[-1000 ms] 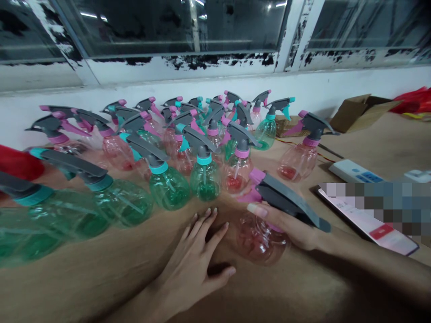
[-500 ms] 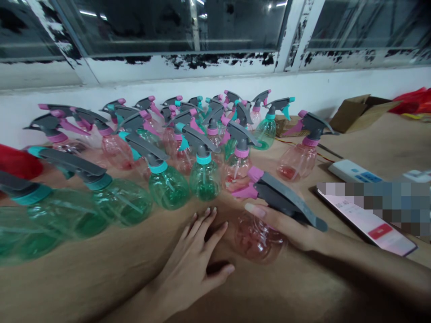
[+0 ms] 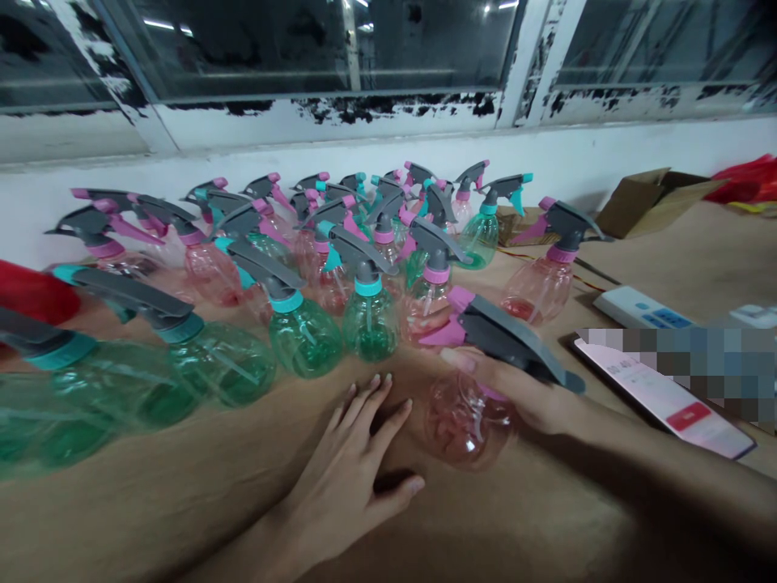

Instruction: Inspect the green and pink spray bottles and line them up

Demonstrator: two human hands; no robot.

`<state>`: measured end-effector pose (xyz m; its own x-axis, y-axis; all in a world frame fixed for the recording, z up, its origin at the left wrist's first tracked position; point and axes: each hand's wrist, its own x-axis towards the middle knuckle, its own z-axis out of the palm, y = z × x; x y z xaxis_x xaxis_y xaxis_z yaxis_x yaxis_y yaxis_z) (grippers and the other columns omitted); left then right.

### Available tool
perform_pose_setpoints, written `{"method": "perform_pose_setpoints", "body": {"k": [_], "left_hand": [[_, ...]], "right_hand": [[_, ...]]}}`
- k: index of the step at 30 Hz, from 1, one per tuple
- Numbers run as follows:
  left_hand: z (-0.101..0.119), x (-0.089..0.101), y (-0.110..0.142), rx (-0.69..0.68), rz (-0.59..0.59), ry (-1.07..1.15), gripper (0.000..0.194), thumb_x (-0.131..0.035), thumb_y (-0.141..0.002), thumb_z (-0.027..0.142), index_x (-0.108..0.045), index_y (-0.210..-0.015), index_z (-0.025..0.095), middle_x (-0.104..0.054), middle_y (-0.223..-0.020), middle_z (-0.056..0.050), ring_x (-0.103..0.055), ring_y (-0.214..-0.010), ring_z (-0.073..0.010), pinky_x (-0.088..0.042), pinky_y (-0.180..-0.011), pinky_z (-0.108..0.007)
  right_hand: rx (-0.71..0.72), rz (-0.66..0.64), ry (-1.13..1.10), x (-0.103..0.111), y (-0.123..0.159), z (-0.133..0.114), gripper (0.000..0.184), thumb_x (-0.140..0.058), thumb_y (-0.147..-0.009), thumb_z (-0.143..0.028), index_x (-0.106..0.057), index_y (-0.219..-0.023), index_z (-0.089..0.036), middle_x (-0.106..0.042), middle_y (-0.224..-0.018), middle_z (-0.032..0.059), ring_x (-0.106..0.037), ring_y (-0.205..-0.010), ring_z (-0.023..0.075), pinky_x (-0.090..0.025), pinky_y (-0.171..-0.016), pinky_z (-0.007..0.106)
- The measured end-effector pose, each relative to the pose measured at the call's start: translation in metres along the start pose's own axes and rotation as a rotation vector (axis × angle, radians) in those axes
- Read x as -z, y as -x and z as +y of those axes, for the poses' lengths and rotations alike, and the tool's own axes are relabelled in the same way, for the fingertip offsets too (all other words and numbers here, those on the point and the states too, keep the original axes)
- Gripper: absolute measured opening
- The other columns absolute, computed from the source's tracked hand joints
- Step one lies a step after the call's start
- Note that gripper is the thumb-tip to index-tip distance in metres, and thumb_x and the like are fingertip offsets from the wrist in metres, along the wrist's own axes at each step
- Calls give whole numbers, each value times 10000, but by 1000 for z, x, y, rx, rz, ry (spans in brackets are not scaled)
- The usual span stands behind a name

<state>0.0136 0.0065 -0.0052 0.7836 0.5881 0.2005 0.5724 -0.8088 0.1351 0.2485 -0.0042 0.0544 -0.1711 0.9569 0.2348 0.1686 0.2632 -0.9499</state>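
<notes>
Nearest us, our left hand [image 3: 352, 470] lies open, palm down, fingers spread on the tabletop [image 3: 212, 510]. Just right of it, our right hand [image 3: 528, 393] grips the held spray bottle [image 3: 467, 433] about its neck: clear pink body, grey head, pink nozzle and trigger. We cannot tell whether its base touches the tabletop. To the right we note a phone [image 3: 649, 385], lit, partly pixelated; beyond it, a white device [image 3: 640, 309] with blue markings. Ahead, green bottles [image 3: 370, 324] and pink bottles [image 3: 537, 287] stand grouped, one pink apart at right. Farther: an open cardboard box [image 3: 634, 206], white wall [image 3: 546, 158], window [image 3: 328, 53]
</notes>
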Motion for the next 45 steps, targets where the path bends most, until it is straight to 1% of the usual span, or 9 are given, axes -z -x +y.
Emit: {"method": "perform_pose_setpoints", "body": {"k": [3, 8, 14, 18, 21, 29, 39, 42, 45], "left_hand": [[0, 0, 0, -4, -3, -1, 630, -596, -851, 492, -426, -1375, 186, -304, -1493, -141, -299, -1345, -337, -301, -1054, -530], [0, -1, 1, 3, -2, -8, 634, -601, -848, 485, -411, -1387, 210, -285, -1503, -131, -308, -1339, -342, -319, -1037, -539], [0, 0, 0, 3, -6, 1, 635, -583, -852, 518, -420, -1379, 204, -299, -1498, -134, -317, -1334, -345, -311, -1044, -531], [0, 0, 0, 4, 0, -3, 636, -587, -849, 511, -413, -1384, 215, -307, -1495, -123, -319, -1334, -343, -314, -1043, -529], [-1, -1, 1, 3, 6, 4, 643, -588, -848, 512, -401, -1391, 224, -297, -1501, -113, -323, -1331, -341, -310, -1046, -526], [0, -1, 0, -2, 12, -3, 645, -595, -847, 506, -404, -1385, 207, -298, -1498, -129, -323, -1331, -337, -314, -1047, -525], [0, 0, -1, -2, -13, -19, 640, -581, -856, 515, -408, -1390, 207, -287, -1502, -135, -320, -1332, -343, -320, -1038, -535], [0, 1, -1, 0, -15, -26, 634, -581, -856, 516, -417, -1383, 204, -300, -1496, -139, -327, -1328, -344, -334, -1028, -533], [0, 2, -1, -4, -17, -31, 631, -587, -854, 512, -424, -1376, 197, -315, -1487, -143, -321, -1333, -341, -336, -1030, -529]], "right_hand": [[16, 9, -24, -1, -1, 1, 230, -584, -869, -370, -691, -1047, -273, -723, -1003, 28, -649, -1030, 214, -499, -950, 378], [27, -53, 12, -6, 1, -6, 248, -562, -864, -430, -715, -994, -285, -742, -898, 32, -672, -1006, 231, -559, -859, 377], [101, 0, 72, -6, -1, -10, 262, -578, -853, -435, -701, -1027, -282, -730, -833, 20, -677, -971, 205, -527, -914, 359], [62, -21, 118, -5, -1, -11, 282, -556, -858, -467, -710, -1012, -287, -729, -826, 23, -696, -878, 206, -548, -879, 379], [58, -3, 105, -5, 0, -10, 287, -576, -839, -482, -721, -984, -280, -732, -839, 29, -692, -904, 215, -553, -870, 375], [6, -40, 56, -4, 1, -8, 299, -569, -847, -473, -720, -990, -259, -746, -926, 34, -693, -877, 190, -556, -826, 329], [-19, -77, 30, -5, 2, -6, 329, -535, -861, -494, -712, -978, -242, -722, -837, 33, -678, -802, 188, -563, -737, 329], [-13, -47, 66, -5, 2, -7, 332, -546, -846, -510, -713, -926, -234, -707, -797, 24, -672, -730, 172, -563, -690, 307], [-7, 3, 107, -5, 2, -8, 297, -561, -840, -499, -703, -900, -246, -713, -839, 23, -677, -801, 180, -557, -757, 309]]}}
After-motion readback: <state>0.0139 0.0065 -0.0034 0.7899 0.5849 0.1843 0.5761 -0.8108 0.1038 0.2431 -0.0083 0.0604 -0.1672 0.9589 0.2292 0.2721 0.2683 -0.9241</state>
